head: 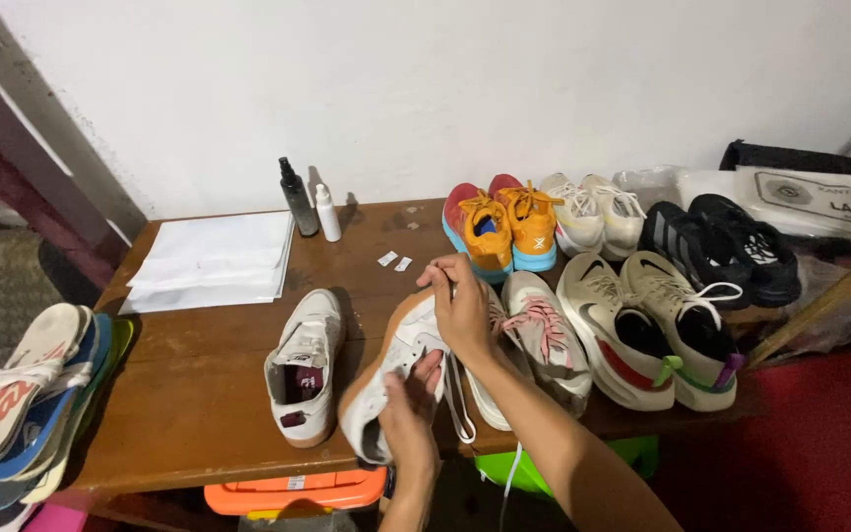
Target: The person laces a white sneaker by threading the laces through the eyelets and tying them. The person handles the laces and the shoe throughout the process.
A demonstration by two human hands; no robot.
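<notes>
Wooden table (199, 374) against white wall (445, 89); hands lacing white sneaker (386, 379).

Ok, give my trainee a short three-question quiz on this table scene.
1. True or false: both hands are on the white shoe with the loose lace.
2. Which pair stands nearest the two bottles? A black, B orange, C cream.
3. What lies stacked at the table's left edge?

Key: 1 true; 2 B, the orange pair; 3 insoles.
</notes>
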